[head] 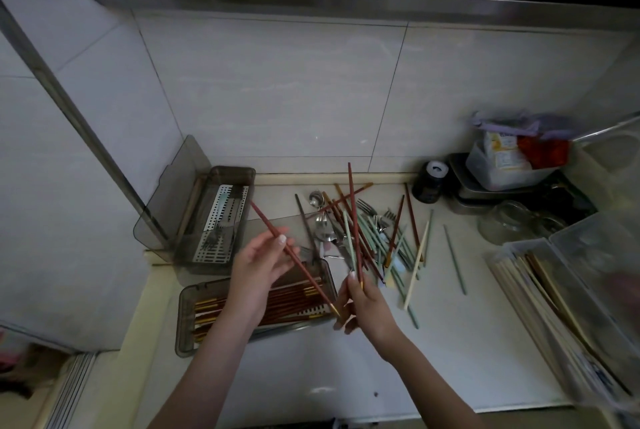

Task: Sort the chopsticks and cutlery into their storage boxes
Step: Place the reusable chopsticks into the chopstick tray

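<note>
Chopsticks (375, 238) are lying jumbled with forks (367, 208) and spoons (320, 220) on the counter (450, 342), and I am pinching one red chopstick (294, 257) in my left hand (258, 267), slanting over the near box (256, 304) where other red ones are lying. My right hand (363, 304) is gripping a second red stick (354, 217) nearly upright at the pile's near edge. Beyond, the far box (214, 220) is holding forks, and a clear box (568, 311) of pale chopsticks is sitting at right.

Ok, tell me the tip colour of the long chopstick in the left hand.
Gold, on a dark red chopstick; head view.
</note>
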A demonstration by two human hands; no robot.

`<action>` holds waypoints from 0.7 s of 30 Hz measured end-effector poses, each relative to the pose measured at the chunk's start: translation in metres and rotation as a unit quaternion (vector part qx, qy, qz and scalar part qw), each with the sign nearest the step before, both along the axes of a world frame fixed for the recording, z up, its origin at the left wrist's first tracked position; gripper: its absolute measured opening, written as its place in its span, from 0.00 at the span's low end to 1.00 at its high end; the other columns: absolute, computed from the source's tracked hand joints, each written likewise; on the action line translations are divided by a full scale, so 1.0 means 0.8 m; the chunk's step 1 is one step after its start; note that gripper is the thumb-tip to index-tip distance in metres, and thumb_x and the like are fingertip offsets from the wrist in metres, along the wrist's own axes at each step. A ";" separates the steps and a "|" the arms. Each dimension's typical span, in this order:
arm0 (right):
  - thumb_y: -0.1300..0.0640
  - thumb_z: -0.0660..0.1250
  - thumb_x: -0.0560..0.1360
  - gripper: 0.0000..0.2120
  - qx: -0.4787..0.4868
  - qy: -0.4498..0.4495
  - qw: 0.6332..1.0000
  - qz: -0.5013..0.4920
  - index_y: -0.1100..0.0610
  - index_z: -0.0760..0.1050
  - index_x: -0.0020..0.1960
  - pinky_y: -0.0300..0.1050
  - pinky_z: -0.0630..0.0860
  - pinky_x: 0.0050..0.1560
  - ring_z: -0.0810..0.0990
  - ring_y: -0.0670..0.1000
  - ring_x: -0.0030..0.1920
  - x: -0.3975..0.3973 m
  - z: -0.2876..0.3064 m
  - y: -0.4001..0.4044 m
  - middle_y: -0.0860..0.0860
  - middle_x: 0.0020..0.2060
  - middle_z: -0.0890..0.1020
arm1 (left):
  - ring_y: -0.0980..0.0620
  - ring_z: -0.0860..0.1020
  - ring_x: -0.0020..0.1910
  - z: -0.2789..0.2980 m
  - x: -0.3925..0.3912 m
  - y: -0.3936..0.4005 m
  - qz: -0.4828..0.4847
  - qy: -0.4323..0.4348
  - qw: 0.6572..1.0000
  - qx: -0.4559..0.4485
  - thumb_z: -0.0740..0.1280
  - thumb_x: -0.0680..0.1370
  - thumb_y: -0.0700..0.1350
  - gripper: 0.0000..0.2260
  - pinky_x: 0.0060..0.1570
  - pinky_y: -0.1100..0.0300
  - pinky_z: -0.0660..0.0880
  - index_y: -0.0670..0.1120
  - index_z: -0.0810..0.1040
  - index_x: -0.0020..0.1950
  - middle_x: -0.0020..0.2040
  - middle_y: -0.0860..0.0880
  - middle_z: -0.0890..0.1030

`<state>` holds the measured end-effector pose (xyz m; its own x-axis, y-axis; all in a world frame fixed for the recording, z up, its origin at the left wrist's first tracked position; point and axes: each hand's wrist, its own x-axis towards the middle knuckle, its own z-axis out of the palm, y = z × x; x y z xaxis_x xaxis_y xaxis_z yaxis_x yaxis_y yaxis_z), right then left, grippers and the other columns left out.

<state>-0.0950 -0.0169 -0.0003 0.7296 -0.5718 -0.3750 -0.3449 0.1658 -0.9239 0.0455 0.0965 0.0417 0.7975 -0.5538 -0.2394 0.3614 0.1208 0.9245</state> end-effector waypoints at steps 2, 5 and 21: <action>0.50 0.51 0.83 0.18 -0.015 0.005 1.000 -0.013 0.61 0.69 0.44 0.42 0.72 0.27 0.78 0.53 0.30 -0.002 -0.002 -0.004 0.56 0.32 0.78 | 0.50 0.81 0.44 0.000 0.016 0.006 0.007 -0.034 0.999 -0.003 0.64 0.77 0.38 0.10 0.49 0.57 0.80 0.45 0.80 0.56 0.45 0.46 0.82; 0.49 0.51 0.82 0.18 -0.029 0.006 0.999 -0.030 0.60 0.69 0.44 0.42 0.73 0.28 0.78 0.53 0.30 -0.003 -0.001 -0.009 0.56 0.33 0.78 | 0.58 0.80 0.42 -0.008 0.035 0.015 -0.001 -0.162 0.983 0.081 0.66 0.77 0.39 0.10 0.46 0.64 0.78 0.48 0.81 0.55 0.44 0.52 0.82; 0.50 0.52 0.82 0.15 -0.057 0.028 0.998 0.020 0.56 0.66 0.40 0.36 0.61 0.24 0.64 0.44 0.24 0.004 0.003 -0.007 0.49 0.27 0.69 | 0.60 0.80 0.51 -0.066 0.015 0.012 -0.114 -0.264 0.926 0.243 0.65 0.77 0.43 0.13 0.54 0.72 0.71 0.47 0.78 0.61 0.52 0.53 0.82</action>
